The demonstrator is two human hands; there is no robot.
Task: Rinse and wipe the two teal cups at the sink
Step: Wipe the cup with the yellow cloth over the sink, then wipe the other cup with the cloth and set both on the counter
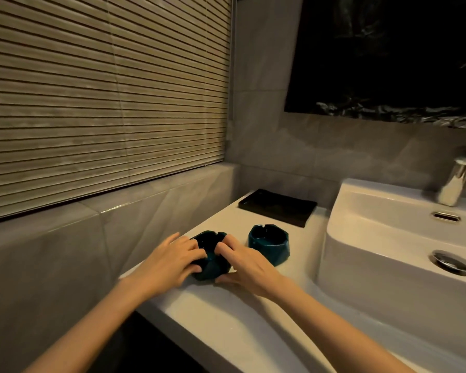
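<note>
Cup [211,269] between left hand [170,262], right hand [249,265]

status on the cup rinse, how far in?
Done: nothing visible; nearer cup and second cup are both at the counter, outside the sink. In hand: left hand and right hand grip the nearer cup. Left: rinse and wipe both; no water shows at the faucet.
</note>
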